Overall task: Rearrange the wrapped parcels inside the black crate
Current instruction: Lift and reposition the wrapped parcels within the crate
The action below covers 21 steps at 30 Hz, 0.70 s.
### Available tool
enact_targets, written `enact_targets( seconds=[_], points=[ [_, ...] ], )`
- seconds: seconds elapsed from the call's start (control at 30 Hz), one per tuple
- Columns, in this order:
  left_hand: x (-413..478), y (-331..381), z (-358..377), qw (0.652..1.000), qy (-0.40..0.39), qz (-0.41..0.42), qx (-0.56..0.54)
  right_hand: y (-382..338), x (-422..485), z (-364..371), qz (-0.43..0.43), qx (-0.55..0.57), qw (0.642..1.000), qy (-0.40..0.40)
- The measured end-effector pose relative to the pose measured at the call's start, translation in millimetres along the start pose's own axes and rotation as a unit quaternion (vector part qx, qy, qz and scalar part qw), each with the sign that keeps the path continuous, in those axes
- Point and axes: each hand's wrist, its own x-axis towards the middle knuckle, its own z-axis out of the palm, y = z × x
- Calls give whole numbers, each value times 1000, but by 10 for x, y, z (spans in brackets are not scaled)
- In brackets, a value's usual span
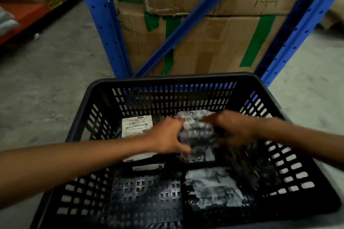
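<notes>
A black slotted crate (173, 80) fills the lower half of the head view. Both arms reach into it. My left hand (167, 136) and my right hand (229, 128) grip the two sides of a clear-wrapped dark parcel (197, 135) near the crate's middle, blurred by motion. A black parcel with a white barcode label (137, 125) lies at the back left, partly under my left hand. Another wrapped parcel with a white crinkled face (214, 189) lies at the front right. Dark wrapped parcels (247, 161) are heaped along the right wall.
The crate's perforated floor (147, 197) shows at the front left. Blue rack uprights (104, 24) and a diagonal brace stand just behind the crate, with taped cardboard boxes (214, 24) between them. Grey concrete floor (46, 80) lies to the left, an orange shelf (28, 13) at far left.
</notes>
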Motion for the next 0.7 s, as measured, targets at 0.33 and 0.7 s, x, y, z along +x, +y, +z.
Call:
enact_targets(
  seconds=[0.33,0.7],
  points=[
    [-358,-170,-986,811,50,-254,-525,-280,122,-585,148,715,681,63],
    [-735,-836,-698,825,120,-336,-439,-1002,1095,161,169,717,667,114]
  ],
)
